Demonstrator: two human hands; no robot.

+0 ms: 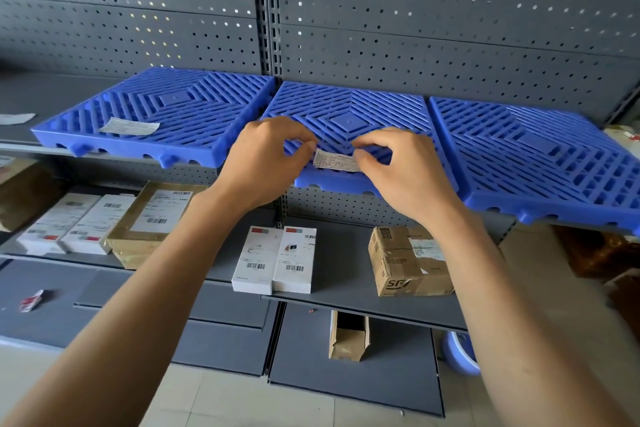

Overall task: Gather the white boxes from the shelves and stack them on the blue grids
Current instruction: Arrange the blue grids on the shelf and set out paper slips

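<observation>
On middle grid [346, 114], front edge: label [335, 162] pinched at both ends, left hand [263, 163] and right hand [405, 173] fingers curled, tips closed on it. White boxes [273, 258] seen on shelf [346, 284] below, upright, side by side. Second label [129, 125] laid on left grid [194, 114].

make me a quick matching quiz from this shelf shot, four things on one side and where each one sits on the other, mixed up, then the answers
Things
1. paper slip
2. second paper label
3. pair of white boxes
4. open cardboard box

Places
A. lying flat on the left blue grid
B. on the lowest shelf, below the SF carton
C. pinched between the left hand and right hand, over the middle blue grid
D. standing side by side on the shelf under the grids, left of the SF carton

Pairs: 1-C, 2-A, 3-D, 4-B
</observation>
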